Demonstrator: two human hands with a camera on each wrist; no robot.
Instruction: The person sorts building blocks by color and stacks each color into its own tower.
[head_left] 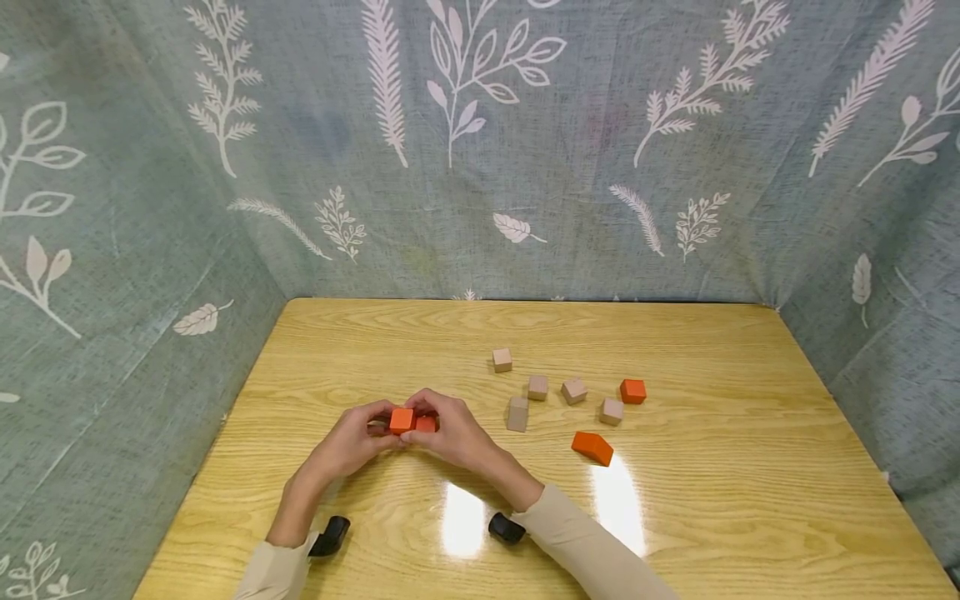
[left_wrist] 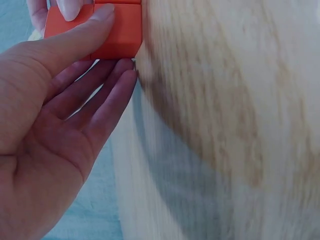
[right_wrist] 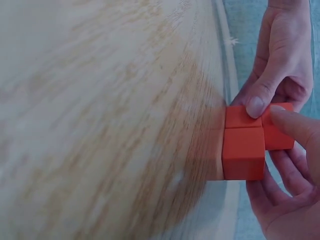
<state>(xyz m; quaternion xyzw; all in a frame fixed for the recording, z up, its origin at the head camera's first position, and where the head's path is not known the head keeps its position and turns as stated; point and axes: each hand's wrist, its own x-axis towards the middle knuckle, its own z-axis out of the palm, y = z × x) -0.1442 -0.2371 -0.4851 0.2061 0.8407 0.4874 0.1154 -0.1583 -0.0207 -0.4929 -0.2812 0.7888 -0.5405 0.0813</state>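
Both hands meet around a small cluster of red cubes at the left of the table. In the head view my left hand grips from the left, thumb and fingers on either side of the raised red cube. My right hand holds the cluster from the right, around another red cube. Through the right wrist view, two cubes sit side by side at the table surface, the nearer cube unobstructed, and an upper cube is stacked over the farther one. The left thumb presses across a cube in the left wrist view.
Right of the hands lie several tan wooden cubes, a longer tan block, a red cube and an angled orange-red piece. Leaf-patterned cloth surrounds the wooden table. Black devices sit at the wrists.
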